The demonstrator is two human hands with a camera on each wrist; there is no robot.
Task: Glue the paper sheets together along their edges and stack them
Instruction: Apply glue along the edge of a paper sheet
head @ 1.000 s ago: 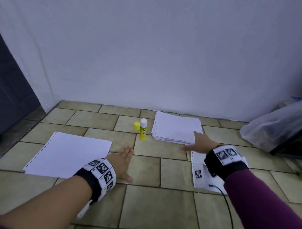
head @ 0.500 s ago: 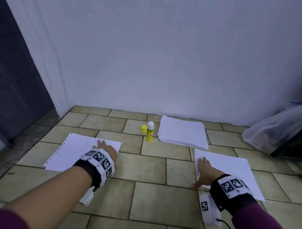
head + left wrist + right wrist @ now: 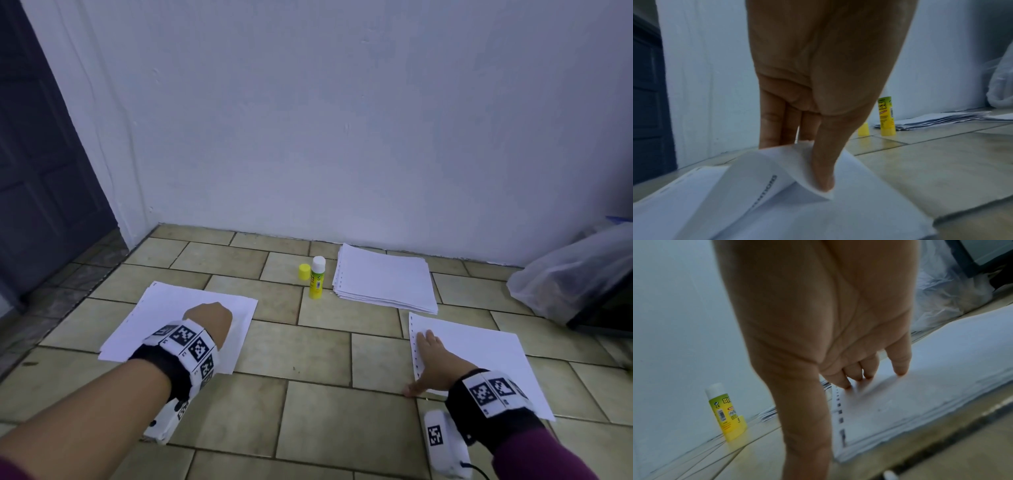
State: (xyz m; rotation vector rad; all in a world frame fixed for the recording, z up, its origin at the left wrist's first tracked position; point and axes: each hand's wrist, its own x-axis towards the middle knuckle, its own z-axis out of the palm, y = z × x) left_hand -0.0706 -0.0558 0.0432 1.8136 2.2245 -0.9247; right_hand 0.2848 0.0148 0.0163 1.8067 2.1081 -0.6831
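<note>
Right hand down flat on the punched sheet

The right hand (image 3: 818,318) reaches down with straight fingers, and the fingertips (image 3: 901,372) touch a white paper sheet with a row of dark punch holes along its near-left edge (image 3: 910,404), lying flat on the beige tiled floor (image 3: 764,456). The thumb stretches down toward the tiles beside the sheet's punched edge. Off to the left, a yellow glue stick with a white top (image 3: 723,410) stands upright near the pale wall (image 3: 674,321). A crumpled clear plastic bag (image 3: 945,293) sits behind the sheet.
</note>
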